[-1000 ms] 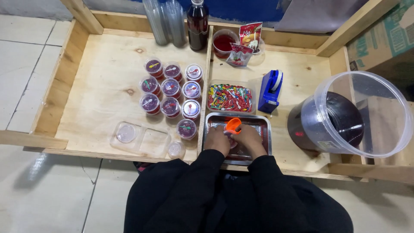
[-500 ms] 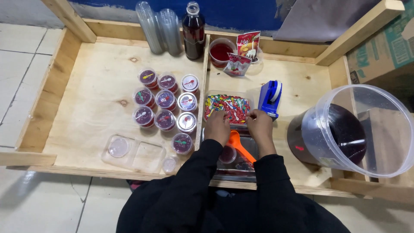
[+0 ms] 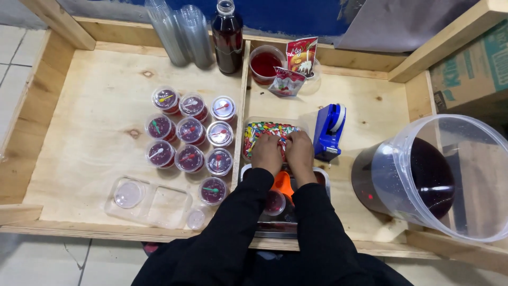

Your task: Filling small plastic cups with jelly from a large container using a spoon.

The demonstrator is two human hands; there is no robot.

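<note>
Both my hands reach into a clear tub of coloured sprinkles [image 3: 259, 131] at the middle of the wooden tray. My left hand [image 3: 266, 153] and my right hand [image 3: 300, 151] lie side by side on the sprinkles, fingers curled down; whether they pinch anything is hidden. Below my wrists a metal tray [image 3: 324, 176] holds an orange funnel [image 3: 283, 184] and a small cup of dark red liquid [image 3: 274, 201]. Several lidded cups of red jelly [image 3: 189, 139] with small spoons stand to the left.
A blue tape dispenser [image 3: 328, 130] sits right of the sprinkles. A large clear bucket of dark liquid [image 3: 423, 180] stands at the right. Behind are a bottle of red syrup [image 3: 227, 37], stacked clear cups [image 3: 180, 32], a red-filled cup [image 3: 264, 63] and sachets [image 3: 296, 61]. Loose lids [image 3: 129, 194] lie front left.
My hands left the orange funnel over the metal tray and moved forward into the sprinkle tub. The funnel now lies in the tray beside the small cup.
</note>
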